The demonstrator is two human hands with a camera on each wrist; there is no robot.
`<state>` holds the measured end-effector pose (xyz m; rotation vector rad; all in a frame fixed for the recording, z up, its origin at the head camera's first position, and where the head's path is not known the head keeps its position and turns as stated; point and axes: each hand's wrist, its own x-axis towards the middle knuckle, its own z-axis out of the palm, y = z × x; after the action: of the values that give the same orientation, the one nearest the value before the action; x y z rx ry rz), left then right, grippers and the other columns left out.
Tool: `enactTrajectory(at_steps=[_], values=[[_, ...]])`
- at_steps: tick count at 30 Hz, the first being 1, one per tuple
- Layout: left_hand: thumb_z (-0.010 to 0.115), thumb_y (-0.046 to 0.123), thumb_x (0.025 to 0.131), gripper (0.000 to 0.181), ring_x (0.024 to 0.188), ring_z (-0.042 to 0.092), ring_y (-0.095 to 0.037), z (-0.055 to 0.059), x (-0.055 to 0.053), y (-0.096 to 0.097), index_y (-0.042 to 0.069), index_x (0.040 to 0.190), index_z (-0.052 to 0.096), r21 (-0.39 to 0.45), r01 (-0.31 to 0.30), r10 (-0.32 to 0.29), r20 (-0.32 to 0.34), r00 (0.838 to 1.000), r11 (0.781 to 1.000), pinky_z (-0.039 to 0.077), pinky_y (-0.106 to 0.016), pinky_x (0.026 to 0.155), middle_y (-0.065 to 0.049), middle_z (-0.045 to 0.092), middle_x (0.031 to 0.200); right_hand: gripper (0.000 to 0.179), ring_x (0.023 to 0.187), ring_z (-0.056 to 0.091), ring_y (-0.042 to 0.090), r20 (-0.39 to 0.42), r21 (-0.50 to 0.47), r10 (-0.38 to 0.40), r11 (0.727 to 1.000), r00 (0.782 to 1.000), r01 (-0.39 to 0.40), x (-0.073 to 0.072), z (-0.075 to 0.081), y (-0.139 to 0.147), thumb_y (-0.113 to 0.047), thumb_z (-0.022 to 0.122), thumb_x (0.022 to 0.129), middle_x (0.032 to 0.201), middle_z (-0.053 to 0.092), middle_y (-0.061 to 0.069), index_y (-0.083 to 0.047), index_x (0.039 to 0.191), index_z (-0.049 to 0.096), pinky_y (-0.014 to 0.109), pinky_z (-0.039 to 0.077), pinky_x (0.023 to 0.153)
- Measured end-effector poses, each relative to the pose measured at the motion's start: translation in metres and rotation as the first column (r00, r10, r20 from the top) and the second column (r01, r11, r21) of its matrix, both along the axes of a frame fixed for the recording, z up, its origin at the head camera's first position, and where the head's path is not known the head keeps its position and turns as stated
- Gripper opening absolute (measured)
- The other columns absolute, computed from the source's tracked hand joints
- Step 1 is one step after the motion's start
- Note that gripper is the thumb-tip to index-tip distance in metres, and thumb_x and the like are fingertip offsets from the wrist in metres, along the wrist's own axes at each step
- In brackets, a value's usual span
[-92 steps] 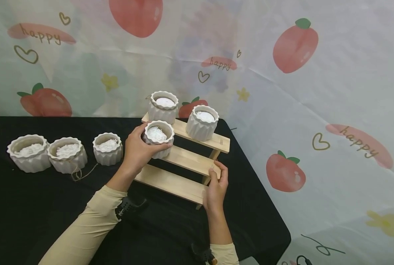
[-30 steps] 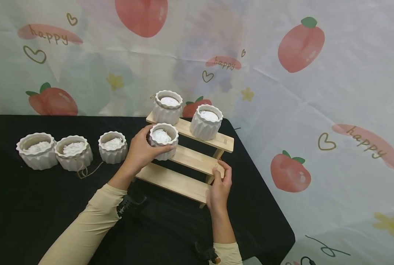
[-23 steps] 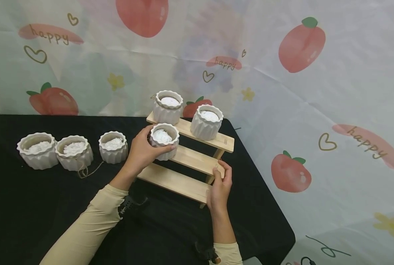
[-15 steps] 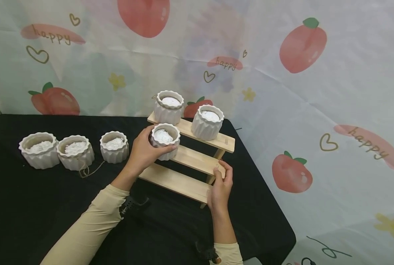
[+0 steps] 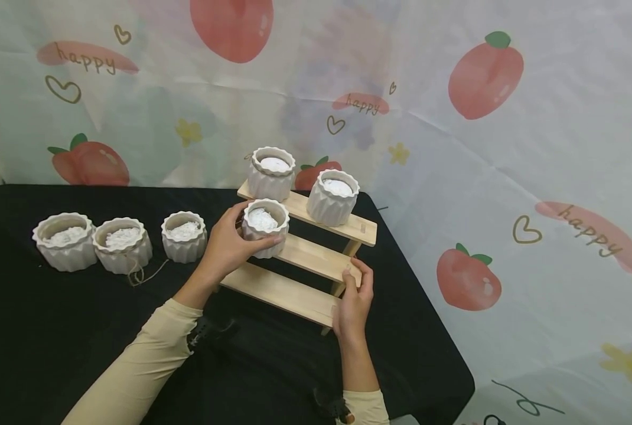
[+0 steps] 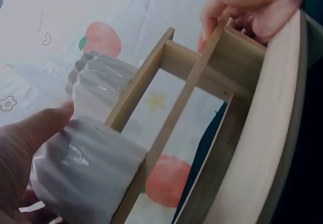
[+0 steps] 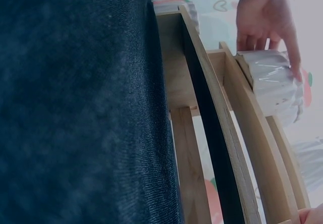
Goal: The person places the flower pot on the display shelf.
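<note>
A three-step wooden stand [image 5: 295, 295] stands on the black-covered table. My left hand [image 5: 228, 242] grips a white fluted pot [image 5: 273, 251] at the left part of the middle step, thumb across its near side. White filling [image 5: 263, 218] shows inside that pot. In the left wrist view, the same pot [image 6: 91, 173] sits against the step's edge. With thumb and fingers, my right hand [image 5: 353, 301] holds the right end of the middle step. On the top step are two similar pots, one at left [image 5: 270, 180] and one at right [image 5: 332, 203].
Left of the stand, three more white pots stand in a row: a far-left pot [image 5: 63, 251], a middle pot [image 5: 124, 254] with twine [image 5: 137, 277], and a nearer pot [image 5: 185, 242]. A fruit-printed cloth [image 5: 401, 59] hangs behind and to the right of the table [image 5: 252, 372].
The head view has shifted slightly, so everything appears a little further right. Both hands keep their holds on the pot and the step; the pot sits marginally lower against the stand than 3.1 seconds ago.
</note>
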<state>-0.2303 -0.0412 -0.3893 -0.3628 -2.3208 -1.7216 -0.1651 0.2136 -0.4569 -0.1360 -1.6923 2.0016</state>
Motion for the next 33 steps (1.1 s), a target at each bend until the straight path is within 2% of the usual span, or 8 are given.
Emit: enactTrajectory(at_steps=[5,13,21,33], values=[[0.097,0.024,0.074,0.089,0.133,0.05,-0.03,-0.006,0.0,-0.014,0.008,0.149,0.051,0.022,0.034,-0.033,-0.042,0.999,0.999,0.039,-0.048,0.111,-0.012,0.053,0.144,0.03,0.132,0.046,0.026,0.003,0.002,-0.002,1.0,1.0,0.002,0.0,0.0,0.0,-0.004,0.048,0.107,0.145,0.046,0.013,-0.002,0.137,0.051,0.044,0.035,0.107],[0.095,0.02,0.077,0.089,0.136,0.047,-0.039,-0.019,0.005,-0.051,0.001,0.151,0.048,-0.055,0.016,-0.018,-0.038,0.999,0.998,0.038,-0.052,0.111,-0.019,0.049,0.15,0.03,0.132,0.046,0.026,0.018,0.006,0.003,1.0,1.0,-0.003,0.0,-0.001,0.0,-0.006,0.048,0.107,0.146,0.045,0.013,-0.002,0.138,0.05,0.044,0.035,0.106],[0.092,0.017,0.08,0.084,0.135,0.046,-0.045,-0.021,0.01,-0.089,0.002,0.151,0.048,-0.126,-0.069,0.066,-0.03,0.997,0.99,0.039,-0.058,0.109,-0.024,0.046,0.15,0.03,0.132,0.046,0.026,0.007,-0.005,-0.004,1.0,1.0,0.004,0.0,0.0,0.0,-0.004,0.048,0.107,0.145,0.045,0.013,-0.002,0.137,0.05,0.044,0.036,0.106],[0.089,0.02,0.084,0.08,0.133,0.045,-0.05,-0.024,0.022,-0.141,-0.001,0.15,0.048,-0.184,-0.177,0.18,-0.005,0.984,0.967,0.037,-0.063,0.106,-0.028,0.045,0.15,0.031,0.131,0.047,0.026,0.008,-0.003,0.0,1.0,1.0,0.0,-0.001,-0.002,0.001,-0.006,0.049,0.107,0.144,0.046,0.013,-0.003,0.138,0.05,0.046,0.038,0.104]])
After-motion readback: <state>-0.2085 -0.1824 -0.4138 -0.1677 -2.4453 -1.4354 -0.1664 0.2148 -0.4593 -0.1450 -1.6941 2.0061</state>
